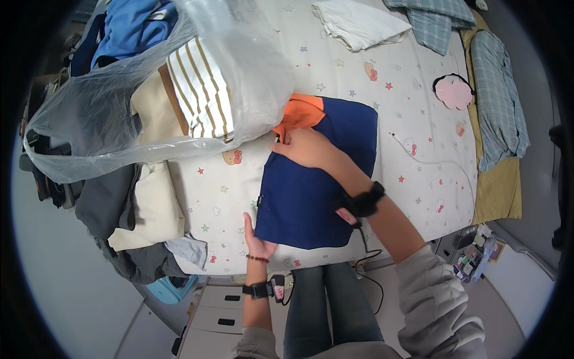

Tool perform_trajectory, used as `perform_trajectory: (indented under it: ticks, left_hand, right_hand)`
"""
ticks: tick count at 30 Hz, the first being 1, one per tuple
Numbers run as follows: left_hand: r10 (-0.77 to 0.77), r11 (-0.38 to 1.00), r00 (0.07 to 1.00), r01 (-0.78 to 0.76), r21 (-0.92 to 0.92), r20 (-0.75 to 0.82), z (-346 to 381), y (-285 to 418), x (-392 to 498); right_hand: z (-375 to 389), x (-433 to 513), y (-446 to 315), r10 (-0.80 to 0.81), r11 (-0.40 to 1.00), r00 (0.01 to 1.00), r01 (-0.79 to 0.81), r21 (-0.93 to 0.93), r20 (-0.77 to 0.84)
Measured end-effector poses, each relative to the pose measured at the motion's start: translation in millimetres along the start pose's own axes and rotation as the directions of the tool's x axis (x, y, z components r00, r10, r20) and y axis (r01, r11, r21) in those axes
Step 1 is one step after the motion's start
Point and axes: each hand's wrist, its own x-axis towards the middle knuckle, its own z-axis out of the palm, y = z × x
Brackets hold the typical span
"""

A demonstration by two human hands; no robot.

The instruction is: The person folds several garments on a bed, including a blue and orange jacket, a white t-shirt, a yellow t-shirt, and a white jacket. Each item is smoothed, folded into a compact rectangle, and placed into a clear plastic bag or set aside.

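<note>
A folded navy blue garment [305, 197] with an orange part [305, 110] at its far left corner lies on the bed before me. My right hand [305, 146] rests over its far half, fingers curled on the edge beside the orange cloth. At the near left corner is my left hand [259, 242]; its fingers go out of sight beneath the cloth while the thumb points away along the side. A clear plastic bag [264, 89] stretches across the far left, right up to the orange part. Inside it are a white-and-brown striped cloth [202, 89] and a beige garment [157, 110].
Dark grey [105, 202] and cream [154, 206] folded clothes are piled at the left bed edge. Blue clothing [134, 31] lies beyond the bag. A white cloth [361, 24], a pink flower-shaped object [454, 92], a white cable [430, 164] and a plaid pillow [500, 98] are to the right.
</note>
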Motion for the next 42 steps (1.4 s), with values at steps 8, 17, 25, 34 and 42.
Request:
perform_trajectory:
  ticks: [8,17,25,34,42]
  left_hand:
    - [0.454,0.505,0.885,-0.156,0.849,-0.107,7.7,-8.6,-15.7]
    - [0.571,0.393,0.81,-0.128,0.911,-0.132,-26.6,-38.1,12.2]
    - [0.535,-0.113,0.836,0.219,0.969,-0.127,24.6,-1.4,-4.6]
    - [0.653,-0.13,0.7,-0.274,0.953,0.29,131.7,25.4,94.8]
    - [0.688,0.104,0.721,-0.206,0.973,0.079,143.8,24.0,138.9]
  right_hand:
    - [-73.2,-8.9,42.0,-0.533,0.84,0.562,0.443,-0.314,-0.632]
    - [-84.6,33.0,91.1,-0.081,0.995,0.958,0.064,-0.071,-0.274]
    - [-86.3,38.0,93.8,-0.032,0.999,0.982,0.033,0.003,-0.186]
    - [-95.8,10.6,117.8,-0.013,0.927,0.965,0.11,0.358,-0.264]
    - [-89.6,0.3,137.6,-0.06,0.922,0.967,0.148,0.357,-0.247]
